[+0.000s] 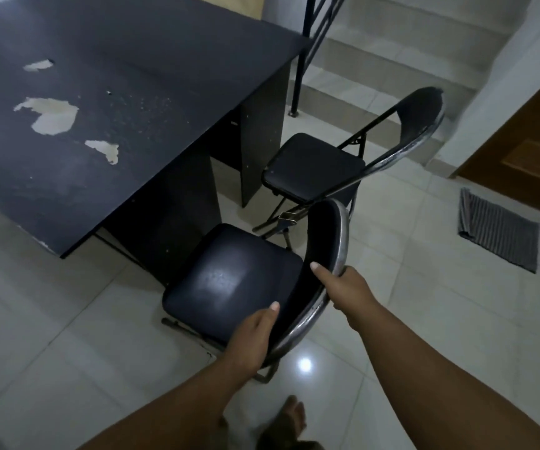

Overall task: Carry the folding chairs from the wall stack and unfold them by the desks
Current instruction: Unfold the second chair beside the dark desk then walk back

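A black folding chair (233,280) stands unfolded on the tiled floor just in front of me, its padded seat facing the dark desk (106,125). My left hand (252,339) grips the lower part of its curved metal backrest rim, thumb on the inner pad. My right hand (343,287) grips the same rim higher up, thumb pointing toward the seat. A second black folding chair (317,167) stands unfolded farther back, beside the desk's right end, its backrest toward the right.
The desk's top has peeled pale patches. Tiled steps (385,69) with a black railing post (301,60) rise behind the far chair. A striped grey mat (499,228) lies before a wooden door (528,151) at right. My bare foot (288,420) is below the chair.
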